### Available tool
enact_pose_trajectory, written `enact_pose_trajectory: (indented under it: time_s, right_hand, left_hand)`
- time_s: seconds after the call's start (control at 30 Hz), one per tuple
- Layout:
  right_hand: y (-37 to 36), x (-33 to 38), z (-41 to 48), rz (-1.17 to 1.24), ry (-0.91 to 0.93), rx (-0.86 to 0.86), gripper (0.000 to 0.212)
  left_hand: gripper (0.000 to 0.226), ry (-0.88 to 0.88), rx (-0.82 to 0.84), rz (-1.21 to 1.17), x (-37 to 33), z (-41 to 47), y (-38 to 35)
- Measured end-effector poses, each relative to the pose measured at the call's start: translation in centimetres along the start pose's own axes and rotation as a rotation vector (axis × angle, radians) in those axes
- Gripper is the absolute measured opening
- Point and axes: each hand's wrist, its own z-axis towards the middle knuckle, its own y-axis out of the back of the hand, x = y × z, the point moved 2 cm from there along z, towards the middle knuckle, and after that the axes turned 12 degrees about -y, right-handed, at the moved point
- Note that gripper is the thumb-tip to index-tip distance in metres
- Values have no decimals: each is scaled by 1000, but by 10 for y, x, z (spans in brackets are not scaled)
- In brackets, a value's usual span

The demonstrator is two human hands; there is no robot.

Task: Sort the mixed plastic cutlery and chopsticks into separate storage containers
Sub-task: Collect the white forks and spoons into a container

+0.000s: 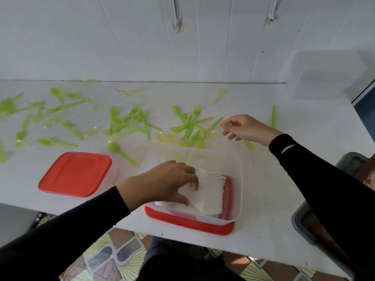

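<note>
Near table edge: clear tub standing on a red lid, the lid's rim showing at the tub's near and right sides. Inside the tub is a packed stack of white forks, tines toward the person.

Left hand is down in the tub, fingers curled over the far side of the stack and thumb on the near side, gripping the forks. The tub wall surrounds hand and stack on all sides.

Left of the tub, apart from it: a second red lid lying flat on the table.

Right hand is raised beyond the tub's far right corner, fingers loosely bent; nothing seen in them. It hovers at the right edge of a tangled green cutlery pile of forks and spoons lying across one another, with pale yellow pieces mixed among them.

One green stick lies alone just right of that hand.

More green and yellow pieces are scattered left across the table to its far edge.

Far right, against the wall: a second clear tub, blurred.
</note>
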Motion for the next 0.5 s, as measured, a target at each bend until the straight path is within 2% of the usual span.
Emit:
enact_pose_trajectory:
  time_s: [0.17, 0.23, 0.33, 0.4, 0.5]
  right_hand:
    - [-9, 14, -12, 52, 54, 23, 22]
    - [-16, 26, -17, 67, 76, 33, 21]
    - [-30, 50, -21, 48, 112, 58, 22]
    - [-45, 75, -19, 32, 136, 84, 21]
    - [-83, 120, -6, -6, 179, 126, 19]
  left_hand:
    - [41, 23, -15, -175, 9, 0, -8]
    - [35, 8, -88, -227, 13, -5, -5]
    - [26, -45, -378, -387, 21, -20, 16]
    - [25, -22, -587, -377, 34, -40, 31]
    - [27, 222, -764, -204, 75, -83, 45]
